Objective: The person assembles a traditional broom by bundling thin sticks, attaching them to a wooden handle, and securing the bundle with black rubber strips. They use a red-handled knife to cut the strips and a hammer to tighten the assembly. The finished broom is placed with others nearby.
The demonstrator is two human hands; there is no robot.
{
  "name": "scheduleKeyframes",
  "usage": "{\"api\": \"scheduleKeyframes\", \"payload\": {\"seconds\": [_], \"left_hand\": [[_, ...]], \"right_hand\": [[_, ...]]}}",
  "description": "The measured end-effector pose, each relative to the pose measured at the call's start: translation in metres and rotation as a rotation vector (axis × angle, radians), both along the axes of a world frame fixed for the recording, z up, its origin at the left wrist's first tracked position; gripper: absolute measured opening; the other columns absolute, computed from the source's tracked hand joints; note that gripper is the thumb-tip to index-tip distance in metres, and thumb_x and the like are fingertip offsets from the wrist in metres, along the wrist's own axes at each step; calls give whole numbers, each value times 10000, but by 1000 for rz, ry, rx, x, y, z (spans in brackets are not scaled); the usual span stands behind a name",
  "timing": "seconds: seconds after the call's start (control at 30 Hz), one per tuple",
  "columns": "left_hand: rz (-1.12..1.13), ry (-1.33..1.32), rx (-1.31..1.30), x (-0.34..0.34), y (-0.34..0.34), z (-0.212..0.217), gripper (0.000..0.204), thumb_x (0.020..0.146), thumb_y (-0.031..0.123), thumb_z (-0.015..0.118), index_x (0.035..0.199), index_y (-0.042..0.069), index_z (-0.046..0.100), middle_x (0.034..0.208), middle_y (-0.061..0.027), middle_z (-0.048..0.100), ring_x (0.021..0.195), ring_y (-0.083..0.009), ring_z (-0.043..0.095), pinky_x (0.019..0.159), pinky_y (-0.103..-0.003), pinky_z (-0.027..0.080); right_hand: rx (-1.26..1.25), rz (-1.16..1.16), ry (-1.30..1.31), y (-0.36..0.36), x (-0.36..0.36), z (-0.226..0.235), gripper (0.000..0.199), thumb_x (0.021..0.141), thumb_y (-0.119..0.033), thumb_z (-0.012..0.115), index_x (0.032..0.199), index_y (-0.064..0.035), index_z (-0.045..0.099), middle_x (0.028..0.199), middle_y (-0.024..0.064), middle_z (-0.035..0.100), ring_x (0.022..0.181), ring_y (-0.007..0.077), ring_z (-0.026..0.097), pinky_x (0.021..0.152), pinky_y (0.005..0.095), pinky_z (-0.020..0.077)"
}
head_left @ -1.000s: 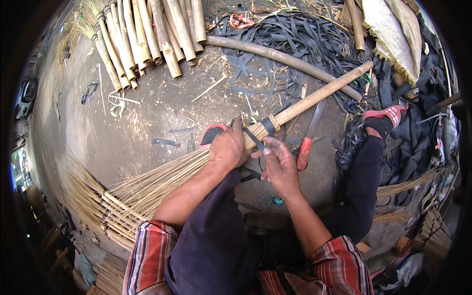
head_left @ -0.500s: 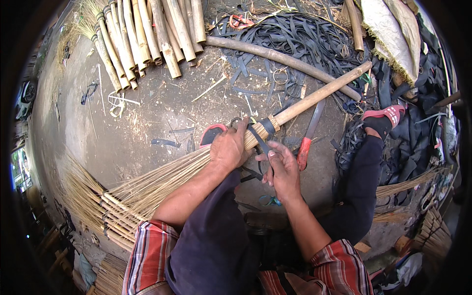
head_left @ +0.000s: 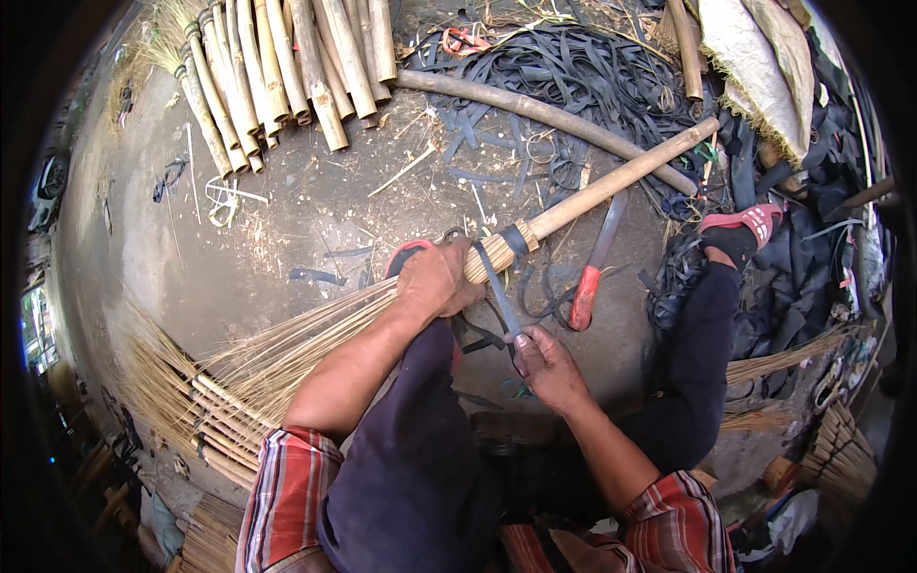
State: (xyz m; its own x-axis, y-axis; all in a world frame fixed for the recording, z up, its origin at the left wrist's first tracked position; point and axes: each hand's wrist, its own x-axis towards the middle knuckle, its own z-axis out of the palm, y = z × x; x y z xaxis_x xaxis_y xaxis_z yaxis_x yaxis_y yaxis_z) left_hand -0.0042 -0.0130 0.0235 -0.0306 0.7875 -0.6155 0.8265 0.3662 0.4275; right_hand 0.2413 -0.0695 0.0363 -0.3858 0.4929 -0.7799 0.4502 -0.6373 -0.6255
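Observation:
A broom of thin stiff sticks [head_left: 325, 334] with a bamboo handle [head_left: 621, 181] lies slantwise before me, its handle toward the far right. My left hand [head_left: 437, 279] is wrapped round the stick bundle just below its bound neck. A black rubber strip [head_left: 501, 291] goes round the bundle beside that hand and runs taut to my right hand [head_left: 546, 361], which pinches it between thumb and fingers. Another dark band [head_left: 516, 241] circles the neck near the handle. On the ground right of the strip lies a knife [head_left: 585, 298] with a red handle.
Several bamboo-handled brooms [head_left: 287, 67] lie at the far left. A heap of black rubber strips [head_left: 564, 72] spreads at the back, with a long pole [head_left: 535, 110] across its front. More stick bundles [head_left: 220, 420] lie at the near left. My sandalled foot [head_left: 740, 234] rests at the right.
My right hand has pulled the rubber strip away from the broom, toward me, and the strip is now longer and straighter. My left hand has shifted slightly left, still holding the bundle.

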Motion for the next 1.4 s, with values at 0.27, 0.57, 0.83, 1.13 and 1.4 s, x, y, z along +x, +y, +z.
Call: {"api": "scheduleKeyframes", "payload": {"seconds": [0.27,0.57,0.83,1.13,1.4], "left_hand": [[-57,-572,-56,-15,3,54,617,709,298,916,1227,41,700,1046,-156,770,984,-274,741,867,-391,546],[-101,-1090,-539,-24,5,35,596,770,349,947,1210,27,708,1083,-62,765,1032,-171,688,921,-330,522],[-125,-48,-100,-11,3,21,596,761,358,846,1190,-9,657,1047,-266,755,1001,-448,741,879,-525,579],[-121,135,32,9,-15,-3,562,791,368,844,1183,9,659,1021,-250,754,906,-428,761,799,-519,617],[-62,85,220,14,-25,-13,590,784,335,848,1258,85,602,1056,-219,740,936,-418,761,824,-495,627]], "right_hand": [[545,349,-225,35,13,-60,173,1025,-218,612,1132,-98,675,1059,156,764,977,415,722,834,530,538],[1029,639,93,101,-21,-37,368,894,-163,712,1249,-104,638,1189,170,716,1208,370,667,968,494,521],[368,754,-374,110,-45,20,406,1052,-294,576,1364,-42,643,1186,314,715,1151,466,686,1013,550,534],[418,199,-102,112,-102,-11,346,1056,-363,596,1082,-39,715,926,237,753,854,428,729,797,507,563],[353,29,-176,61,-62,-3,301,1078,-257,566,1113,20,678,1086,269,714,905,474,688,854,527,529]]}}
